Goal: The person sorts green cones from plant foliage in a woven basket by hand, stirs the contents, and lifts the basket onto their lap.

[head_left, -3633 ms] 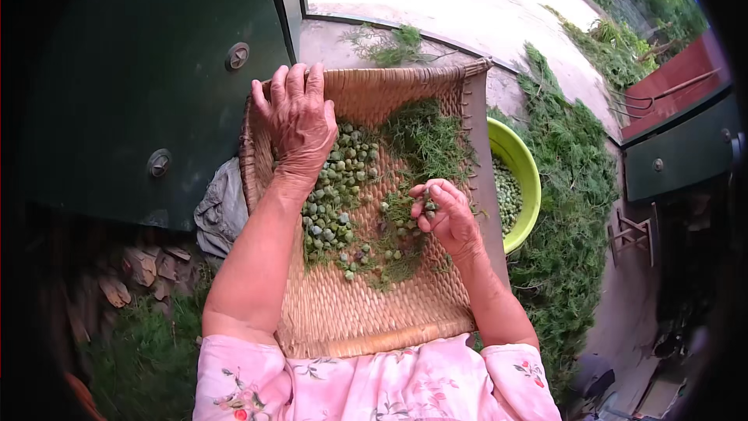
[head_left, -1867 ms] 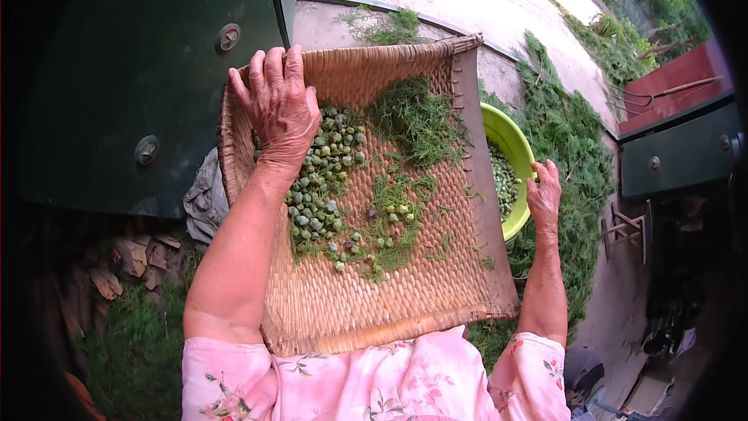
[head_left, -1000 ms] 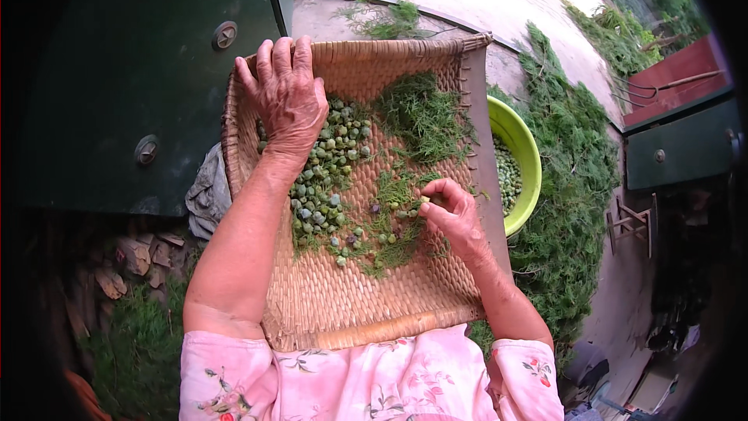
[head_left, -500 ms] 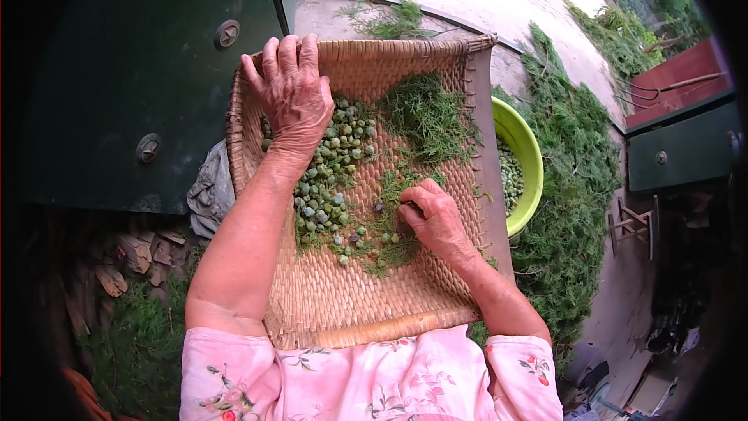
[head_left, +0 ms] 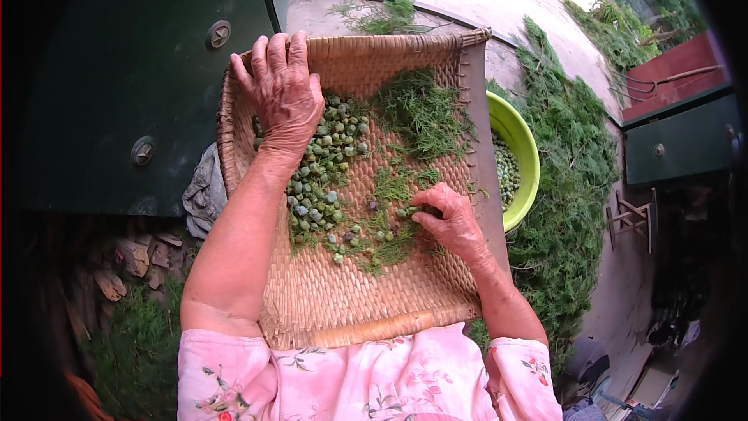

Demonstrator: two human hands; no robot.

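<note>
A woven winnowing basket lies tilted in front of me, near my lap. My left hand grips its far left rim, fingers hooked over the edge and palm inside. Beneath and beside that hand is a pile of small round green cones. At the basket's right side my right hand is closed in a pinch, with a green cone at its fingertips. Scattered green sprigs and a few loose cones lie beside the right hand. A heap of green foliage sits in the far right part of the basket.
A lime-green tub holding more cones stands just right of the basket. Cut evergreen branches cover the ground beyond it. To the left are a dark green door, a grey cloth and split firewood.
My right hand has moved slightly right and down, and green cones now show at its fingertips. The left hand keeps its hold on the rim; the view has shifted slightly.
</note>
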